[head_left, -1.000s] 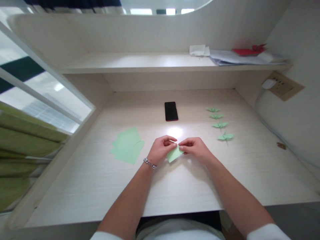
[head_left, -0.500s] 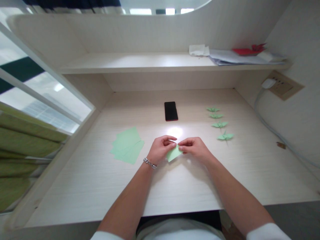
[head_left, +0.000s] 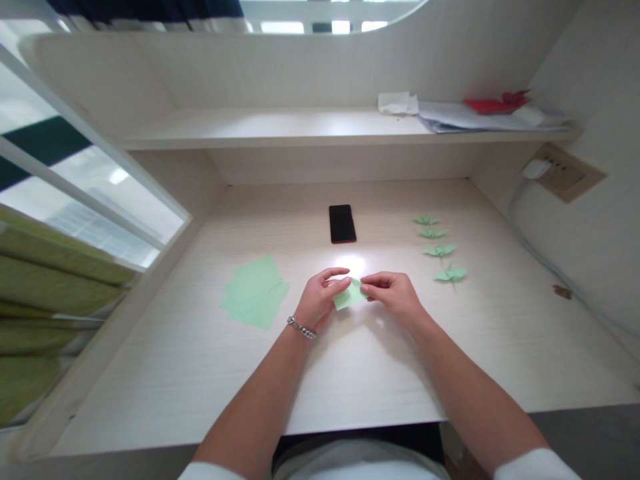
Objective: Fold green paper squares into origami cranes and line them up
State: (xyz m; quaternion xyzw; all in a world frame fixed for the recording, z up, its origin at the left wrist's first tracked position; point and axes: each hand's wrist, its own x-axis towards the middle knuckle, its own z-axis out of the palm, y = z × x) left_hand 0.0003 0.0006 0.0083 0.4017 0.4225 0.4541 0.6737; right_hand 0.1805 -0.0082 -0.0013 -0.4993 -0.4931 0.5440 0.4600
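A small folded piece of light green origami paper is held between my two hands, a little above the desk. My left hand pinches its left side between thumb and fingers. On the right side, my right hand grips a corner with thumb and forefinger. Part of the paper is hidden behind my fingertips. Left of my hands lies a loose stack of green paper sheets. To the right stand several folded green paper cranes, the nearest crane at the front of the column.
A black phone lies on the desk beyond my hands. The shelf above bears papers and a red folded paper piece. At right, a cable runs from a wall socket.
The green paper has been tilted and opened out somewhat between my fingers. My right hand has shifted slightly right, away from my left. Everything on the desk stays where it was.
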